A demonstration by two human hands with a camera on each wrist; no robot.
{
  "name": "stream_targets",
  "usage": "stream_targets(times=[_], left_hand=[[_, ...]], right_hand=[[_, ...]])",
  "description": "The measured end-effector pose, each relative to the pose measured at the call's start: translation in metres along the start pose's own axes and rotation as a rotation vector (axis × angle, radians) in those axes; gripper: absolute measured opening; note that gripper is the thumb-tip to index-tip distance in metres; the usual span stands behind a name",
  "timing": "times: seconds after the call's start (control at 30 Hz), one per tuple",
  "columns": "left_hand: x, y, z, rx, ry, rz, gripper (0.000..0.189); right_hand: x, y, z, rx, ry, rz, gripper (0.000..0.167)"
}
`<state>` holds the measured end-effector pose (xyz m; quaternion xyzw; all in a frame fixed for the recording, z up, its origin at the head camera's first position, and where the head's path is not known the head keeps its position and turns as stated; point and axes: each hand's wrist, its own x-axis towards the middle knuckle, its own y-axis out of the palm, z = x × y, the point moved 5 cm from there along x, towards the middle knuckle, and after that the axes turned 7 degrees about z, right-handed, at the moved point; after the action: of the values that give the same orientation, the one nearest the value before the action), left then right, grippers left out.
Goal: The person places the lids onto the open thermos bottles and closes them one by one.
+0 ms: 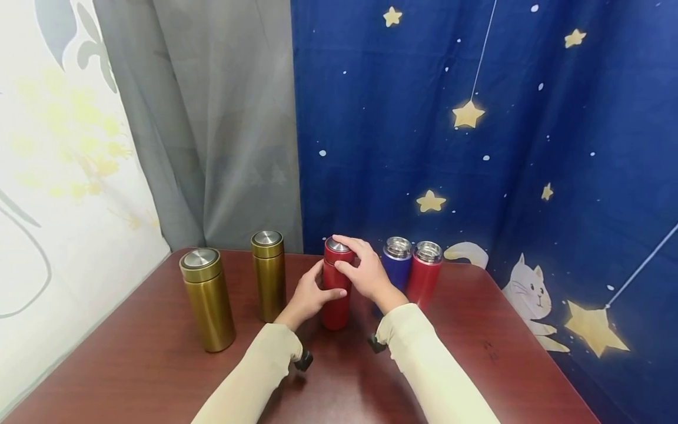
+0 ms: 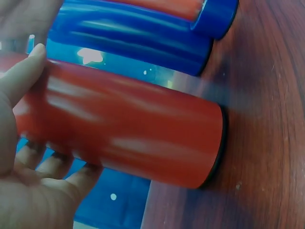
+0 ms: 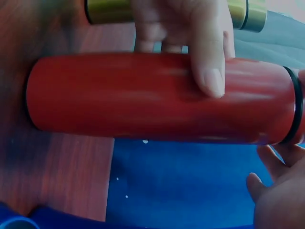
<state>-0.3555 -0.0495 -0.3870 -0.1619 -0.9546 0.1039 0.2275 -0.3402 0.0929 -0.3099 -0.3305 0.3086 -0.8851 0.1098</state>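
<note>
In the head view, the left hand (image 1: 309, 294) curls round the body of an upright red flask (image 1: 335, 312); the right hand (image 1: 368, 271) grips its lid (image 1: 332, 254). Left of the left hand, two gold flasks (image 1: 271, 282) stand on the worktop (image 1: 450, 365). The left wrist view shows a blue flask (image 2: 128, 33) beyond the left hand's thumb. In the right wrist view, that thumb presses the red flask above the right hand.

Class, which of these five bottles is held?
The middle, lidded red bottle: the left hand grips its body and the right hand its lid. Neither hand grips the other red bottle, the blue bottle or the gold bottles.
</note>
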Motion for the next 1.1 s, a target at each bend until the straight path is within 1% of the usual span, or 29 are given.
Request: stream_targets(times=[0.03,0.1,0.17,0.27,0.5,0.57,0.73,0.83,0.93,1.03,1.1], left_hand=[[0.001,0.0,0.006,-0.003,-0.001,-0.001,0.077],[0.0,-0.001,0.007,-0.005,-0.01,0.006,0.078],[0.001,-0.001,0.006,-0.004,-0.011,0.014,0.078],[0.001,0.0,0.007,-0.005,-0.017,0.015,0.078],[0.002,0.0,0.008,-0.027,-0.027,0.015,0.077],[0.002,0.0,0.008,-0.034,-0.026,0.011,0.077],[0.002,-0.001,0.008,-0.045,-0.02,0.004,0.076],[0.001,0.0,0.008,-0.035,-0.025,0.005,0.074],[0.001,-0.001,0.007,-0.013,-0.029,-0.006,0.073],[-0.001,-0.002,0.005,0.019,-0.031,-0.02,0.071],[-0.001,-0.002,0.006,0.031,-0.022,-0.02,0.071]], right_hand=[[0.0,0.0,0.0,-0.031,-0.008,0.008,0.051],[-0.001,-0.001,0.001,-0.099,-0.024,0.013,0.052],[0.0,-0.004,0.003,-0.165,-0.033,-0.007,0.053],[0.001,-0.004,0.004,-0.208,-0.02,-0.049,0.054],[0.003,0.001,0.004,-0.232,0.039,-0.154,0.055],[0.004,0.003,0.005,-0.229,0.05,-0.171,0.054],[0.005,0.008,0.007,-0.176,0.064,-0.189,0.054],[0.006,0.011,0.009,-0.17,0.068,-0.22,0.054],[0.007,0.013,0.012,-0.223,0.069,-0.278,0.055],[0.007,0.016,0.014,-0.315,0.082,-0.332,0.056],[0.007,0.017,0.014,-0.366,0.094,-0.352,0.056]])
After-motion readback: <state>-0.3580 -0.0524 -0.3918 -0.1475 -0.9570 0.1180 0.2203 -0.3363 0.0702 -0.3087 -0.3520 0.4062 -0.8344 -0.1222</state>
